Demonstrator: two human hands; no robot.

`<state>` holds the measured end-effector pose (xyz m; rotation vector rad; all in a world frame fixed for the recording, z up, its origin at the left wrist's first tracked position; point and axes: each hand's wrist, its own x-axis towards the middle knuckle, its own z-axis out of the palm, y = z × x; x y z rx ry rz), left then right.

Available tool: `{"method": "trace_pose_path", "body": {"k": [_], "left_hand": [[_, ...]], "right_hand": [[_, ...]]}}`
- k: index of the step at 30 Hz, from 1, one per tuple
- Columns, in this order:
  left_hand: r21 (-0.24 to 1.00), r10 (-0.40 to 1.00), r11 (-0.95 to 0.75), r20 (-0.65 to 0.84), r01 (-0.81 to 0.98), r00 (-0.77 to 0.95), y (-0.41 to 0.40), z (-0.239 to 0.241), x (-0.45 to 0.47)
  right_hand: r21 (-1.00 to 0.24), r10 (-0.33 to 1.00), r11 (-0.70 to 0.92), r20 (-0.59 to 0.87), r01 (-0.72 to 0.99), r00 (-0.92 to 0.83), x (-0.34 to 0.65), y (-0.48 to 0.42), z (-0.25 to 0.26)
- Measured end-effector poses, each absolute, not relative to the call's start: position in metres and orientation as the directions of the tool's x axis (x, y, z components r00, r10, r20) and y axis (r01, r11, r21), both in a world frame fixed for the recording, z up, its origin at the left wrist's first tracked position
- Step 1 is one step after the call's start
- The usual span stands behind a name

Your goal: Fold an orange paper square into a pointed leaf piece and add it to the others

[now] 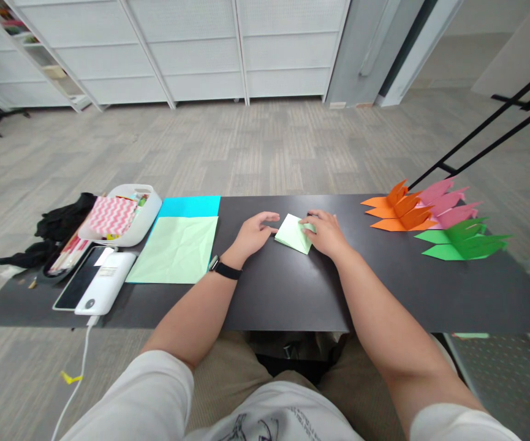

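A small folded square of pale green paper (292,234) lies on the dark table, turned at a slant between my hands. My right hand (324,231) rests on its right side, fingers spread and thumb on the paper, pressing it rather than gripping it. Just left of the paper is my left hand (256,234), its fingers apart and holding nothing; the thumb tip comes close to the paper's left corner, and I cannot tell if it touches. A dark watch (225,267) is on my left wrist.
Left on the table (287,300) lie pale green sheets (175,248) over blue paper (191,206), a white basket (147,223), a phone (78,278) and a white power bank (105,283) with a cable. Orange (397,210), pink (451,205) and green (464,241) folded paper pieces stand at right.
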<state>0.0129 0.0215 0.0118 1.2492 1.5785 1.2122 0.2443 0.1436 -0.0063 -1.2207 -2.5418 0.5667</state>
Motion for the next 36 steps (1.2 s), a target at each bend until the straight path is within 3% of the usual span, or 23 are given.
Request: {"method": "trace_pose_path", "body": {"k": [5, 9, 14, 20, 31, 36], "left_hand": [[0.990, 0.989, 0.021, 0.000, 0.140, -0.145, 0.022, 0.013, 0.015], [0.954, 0.994, -0.051, 0.076, 0.295, -0.073, 0.019, 0.013, 0.019], [0.717, 0.968, -0.228, 0.238, 0.658, 0.076, 0.016, 0.015, 0.019], [0.492, 0.965, -0.259, 0.165, 0.831, 0.203, 0.017, 0.015, 0.012], [0.517, 0.963, -0.250, 0.217, 0.819, 0.157, 0.016, 0.020, 0.000], [0.506, 0.977, -0.150, 0.208, 0.850, 0.049, 0.018, 0.013, -0.003]], "right_hand": [[-0.465, 0.784, 0.573, 0.071, 0.675, -0.617, 0.244, 0.141, -0.005], [-0.462, 0.772, 0.583, 0.059, 0.668, -0.633, 0.244, 0.139, 0.000], [-0.452, 0.744, 0.607, 0.036, 0.653, -0.667, 0.243, 0.136, 0.005], [-0.435, 0.712, 0.640, 0.027, 0.634, -0.701, 0.244, 0.135, 0.008], [-0.439, 0.602, 0.737, 0.081, 0.514, -0.794, 0.246, 0.134, 0.005], [-0.453, 0.554, 0.765, 0.100, 0.458, -0.826, 0.246, 0.134, 0.003]]}}
